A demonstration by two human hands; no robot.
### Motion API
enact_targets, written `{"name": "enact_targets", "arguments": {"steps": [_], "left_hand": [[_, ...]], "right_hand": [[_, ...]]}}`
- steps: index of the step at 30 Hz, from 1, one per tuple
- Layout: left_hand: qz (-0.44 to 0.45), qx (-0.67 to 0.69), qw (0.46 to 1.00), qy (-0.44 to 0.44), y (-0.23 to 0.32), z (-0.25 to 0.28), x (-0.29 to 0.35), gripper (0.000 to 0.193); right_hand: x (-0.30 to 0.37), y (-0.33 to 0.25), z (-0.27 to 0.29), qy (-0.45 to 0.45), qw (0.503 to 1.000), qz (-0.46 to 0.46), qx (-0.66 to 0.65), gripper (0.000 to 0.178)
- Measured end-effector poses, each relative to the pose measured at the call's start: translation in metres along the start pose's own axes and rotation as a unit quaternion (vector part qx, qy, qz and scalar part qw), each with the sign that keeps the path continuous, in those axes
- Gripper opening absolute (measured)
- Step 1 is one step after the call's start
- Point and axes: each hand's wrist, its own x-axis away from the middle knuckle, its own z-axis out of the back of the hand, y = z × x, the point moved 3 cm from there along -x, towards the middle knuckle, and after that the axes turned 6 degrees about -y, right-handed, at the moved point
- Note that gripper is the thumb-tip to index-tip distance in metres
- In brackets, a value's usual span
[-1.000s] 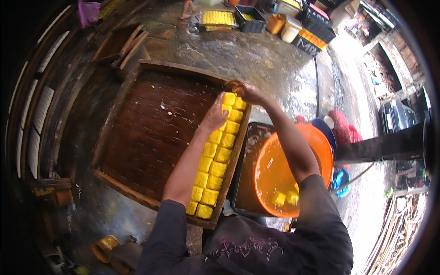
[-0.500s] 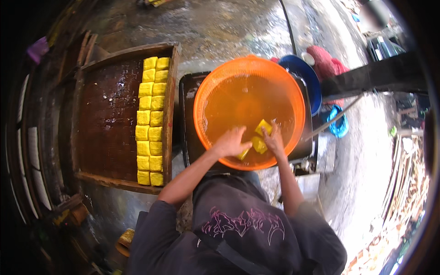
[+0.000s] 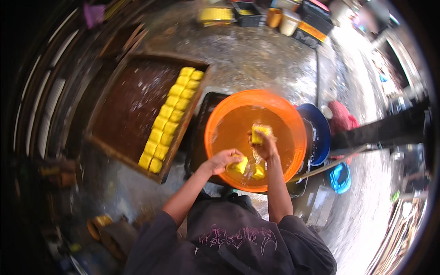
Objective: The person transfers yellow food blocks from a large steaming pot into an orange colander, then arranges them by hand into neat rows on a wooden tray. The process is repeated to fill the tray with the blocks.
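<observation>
My left hand (image 3: 222, 161) grips a yellow tofu block (image 3: 240, 165) at the near left side of an orange plastic basin (image 3: 209, 134). Farther in, over the middle of the yellowish liquid (image 3: 279, 120), my right hand (image 3: 266, 147) holds up another tofu block between thumb and fingers. A third block lies in the liquid near the basin's front rim, between the two wrists. To the left, two rows of yellow tofu blocks (image 3: 166, 111) line the right side of a shallow wooden tray (image 3: 130, 103).
Beneath the basin is a dark stand (image 3: 196, 153). A blue tub (image 3: 324, 137) stands close on its right, with a stick (image 3: 327, 166) slanting past. A blue plastic bag (image 3: 340, 179) and a red sack (image 3: 340, 117) lie farther right. Containers and a black crate (image 3: 313, 25) stand at the back.
My right hand has raised its block and moved it toward the basin's middle. My left hand has closed on a block. The whole view has swung, bringing the back containers into sight.
</observation>
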Motion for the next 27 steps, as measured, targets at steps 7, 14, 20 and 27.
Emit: {"name": "enact_targets", "arguments": {"steps": [7, 14, 20, 27], "left_hand": [[-0.413, 0.186, 0.864, 0.219, 0.049, 0.104, 0.31, 0.031], [-0.369, 0.028, 0.694, 0.618, 0.045, 0.193, 0.448, 0.031], [-0.078, -0.529, 0.645, 0.545, 0.087, 0.224, 0.411, 0.072], [-0.277, -0.652, 0.494, 0.504, 0.099, 0.219, 0.375, 0.074]], "right_hand": [[-0.051, 0.091, -0.325, -0.376, 0.813, -0.088, 0.436, 0.025], [-0.088, 0.271, -0.509, -0.493, 0.538, 0.008, 0.683, 0.071], [-0.108, 0.243, -0.509, -0.362, 0.799, -0.115, 0.466, 0.065], [-0.089, 0.234, -0.478, -0.313, 0.514, 0.096, 0.792, 0.06]]}}
